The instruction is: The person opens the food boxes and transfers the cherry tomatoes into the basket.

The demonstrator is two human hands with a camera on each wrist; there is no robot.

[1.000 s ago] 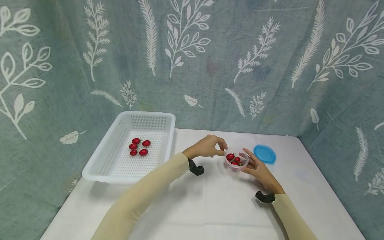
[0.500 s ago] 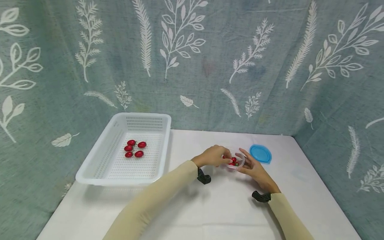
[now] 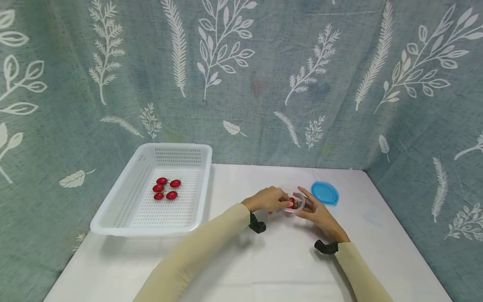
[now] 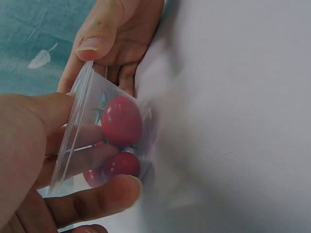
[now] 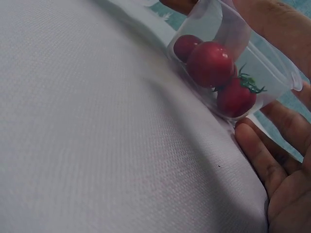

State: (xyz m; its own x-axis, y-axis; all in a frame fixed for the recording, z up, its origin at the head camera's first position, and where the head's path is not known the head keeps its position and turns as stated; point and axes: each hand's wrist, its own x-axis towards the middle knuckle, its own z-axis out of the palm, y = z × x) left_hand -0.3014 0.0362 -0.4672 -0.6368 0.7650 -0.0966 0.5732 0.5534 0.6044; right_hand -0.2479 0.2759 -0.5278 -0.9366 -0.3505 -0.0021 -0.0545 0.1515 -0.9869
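Observation:
A small clear plastic tub [image 3: 289, 213] with several red cherry tomatoes [image 5: 210, 64] in it stands on the white cloth, right of the middle. My right hand [image 3: 321, 216] holds its right side, thumb at the rim and fingers low along the wall. From the left, my left hand [image 3: 267, 199] reaches over the rim. Through the wall in the left wrist view, some of its fingers [image 4: 92, 158] show inside against the tomatoes, while another finger lies outside. I cannot tell whether the left hand pinches a tomato. One tomato has a green stem on top in the right wrist view.
A white perforated basket [image 3: 203, 188] stands at the back left, with several cherry tomatoes [image 3: 171, 195] on its floor. Just behind and right of the tub lies a blue lid [image 3: 325, 193]. Patterned cloth [image 3: 226, 84] hangs behind the table and along its sides.
My left hand has moved right and down, from beside the tub to inside it. The right hand keeps its hold. The whole head view has shifted slightly left.

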